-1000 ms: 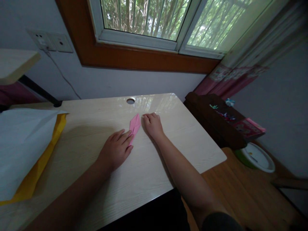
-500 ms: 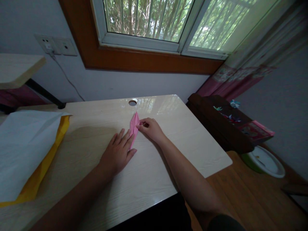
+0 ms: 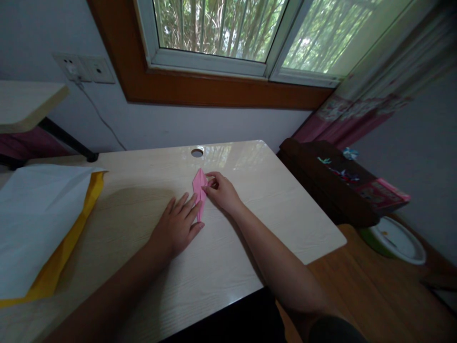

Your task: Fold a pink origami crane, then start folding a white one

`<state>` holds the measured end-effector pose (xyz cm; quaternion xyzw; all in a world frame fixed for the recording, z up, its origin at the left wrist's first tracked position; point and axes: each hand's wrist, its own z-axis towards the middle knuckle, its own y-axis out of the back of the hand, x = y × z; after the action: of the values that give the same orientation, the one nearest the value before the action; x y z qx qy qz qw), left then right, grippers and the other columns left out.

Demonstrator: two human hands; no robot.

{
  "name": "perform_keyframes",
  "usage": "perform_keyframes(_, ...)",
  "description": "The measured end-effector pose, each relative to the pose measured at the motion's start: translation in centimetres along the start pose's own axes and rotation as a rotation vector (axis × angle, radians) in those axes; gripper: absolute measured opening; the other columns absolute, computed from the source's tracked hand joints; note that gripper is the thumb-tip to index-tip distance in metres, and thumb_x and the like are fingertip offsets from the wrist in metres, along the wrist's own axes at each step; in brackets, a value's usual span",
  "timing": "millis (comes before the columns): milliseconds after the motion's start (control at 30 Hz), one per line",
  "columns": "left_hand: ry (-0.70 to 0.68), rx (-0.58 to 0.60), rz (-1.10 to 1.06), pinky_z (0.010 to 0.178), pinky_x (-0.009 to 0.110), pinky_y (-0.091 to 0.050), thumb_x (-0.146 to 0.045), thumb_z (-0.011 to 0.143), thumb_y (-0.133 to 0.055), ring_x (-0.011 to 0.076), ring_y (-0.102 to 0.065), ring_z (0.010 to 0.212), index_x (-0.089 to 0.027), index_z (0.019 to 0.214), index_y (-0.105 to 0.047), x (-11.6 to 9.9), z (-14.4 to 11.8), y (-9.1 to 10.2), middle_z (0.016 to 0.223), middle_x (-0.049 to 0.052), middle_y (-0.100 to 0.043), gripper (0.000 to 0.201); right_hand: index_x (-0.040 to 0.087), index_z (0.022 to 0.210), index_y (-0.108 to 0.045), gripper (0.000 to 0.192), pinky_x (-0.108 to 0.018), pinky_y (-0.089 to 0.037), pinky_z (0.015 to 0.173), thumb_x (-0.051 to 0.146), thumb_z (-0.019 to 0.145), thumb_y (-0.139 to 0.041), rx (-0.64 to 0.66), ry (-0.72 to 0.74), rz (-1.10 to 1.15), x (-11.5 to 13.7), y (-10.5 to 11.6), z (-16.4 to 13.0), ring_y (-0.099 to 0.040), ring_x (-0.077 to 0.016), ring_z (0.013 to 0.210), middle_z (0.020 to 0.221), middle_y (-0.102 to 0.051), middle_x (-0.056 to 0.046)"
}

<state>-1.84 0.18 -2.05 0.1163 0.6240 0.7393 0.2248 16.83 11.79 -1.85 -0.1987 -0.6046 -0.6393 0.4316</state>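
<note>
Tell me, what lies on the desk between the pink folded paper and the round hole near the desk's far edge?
Nothing: in the head view, bare desktop separates the pink folded paper from the round hole.

Head-worn camera looks forward and down, close over the desk [image 3: 228,267].

Home room, curtained window [image 3: 228,28], wooden desk [image 3: 250,224]

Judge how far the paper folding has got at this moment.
Done: the pink paper is already a narrow, pointed shape on the desk. In hand: left hand presses its near end flat, right hand pinches its right edge. Left: no finished figure shows yet.
</note>
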Motion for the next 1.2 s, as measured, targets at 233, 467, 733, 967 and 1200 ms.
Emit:
perform_keyframes(233,-0.008,0.046,-0.003,0.121,0.057,-0.023,-0.05,0.101,-0.041,0.033,-0.028,0.151,-0.02,0.152,-0.042,0.1,-0.1,0.3,0.159,0.01,-0.041,0.059,0.023,0.125,-0.059,0.042,-0.031,-0.048,0.081,0.023,0.085,-0.069,-0.008,0.027,-0.06,-0.2,0.1,0.1,-0.064,-0.0162,0.081,0.087,-0.071,0.001)
perform_keyframes(467,-0.033,0.034,-0.019,0.121,0.056,-0.024,-0.048,0.101,-0.043,0.0326,-0.029,0.15,-0.022,0.15,-0.044,0.4,-0.2,0.5,0.159,0.009,-0.043,0.056,0.021,0.126,-0.058,0.043,-0.031,-0.046,0.079,0.031,0.086,-0.07,-0.027,0.06,-0.126,0.0,0.2,-0.1,-0.061,-0.0164,0.08,0.091,-0.068,-0.002)
perform_keyframes(733,-0.044,0.023,-0.02,0.12,0.058,-0.024,-0.049,0.101,-0.043,0.0338,-0.03,0.15,-0.021,0.152,-0.042,0.6,-0.3,0.2,0.158,0.01,-0.044,0.058,0.021,0.129,-0.058,0.046,-0.029,-0.043,0.08,0.043,0.09,-0.07,0.231,0.244,-0.185,0.8,1.4,-0.6,-0.061,-0.0168,0.084,0.093,-0.068,-0.003)
perform_keyframes(967,-0.052,0.0,-0.054,0.12,0.055,-0.025,-0.049,0.1,-0.045,0.0324,-0.035,0.147,-0.024,0.147,-0.049,0.8,-0.3,0.5,0.155,0.011,-0.047,0.053,0.022,0.129,-0.058,0.041,-0.034,-0.041,0.091,0.042,0.094,-0.065,0.192,0.246,-0.366,1.1,0.7,-0.6,-0.06,-0.0208,0.102,0.113,-0.069,-0.008)
perform_keyframes(1200,-0.053,0.001,-0.076,0.119,0.057,-0.027,-0.046,0.1,-0.048,0.0329,-0.037,0.146,-0.024,0.146,-0.05,0.9,-0.3,0.7,0.155,0.011,-0.047,0.052,0.022,0.131,-0.056,0.042,-0.035,-0.042,0.089,0.044,0.096,-0.061,0.164,0.205,-0.447,1.7,0.3,-0.9,-0.06,-0.0228,0.103,0.116,-0.068,-0.009)
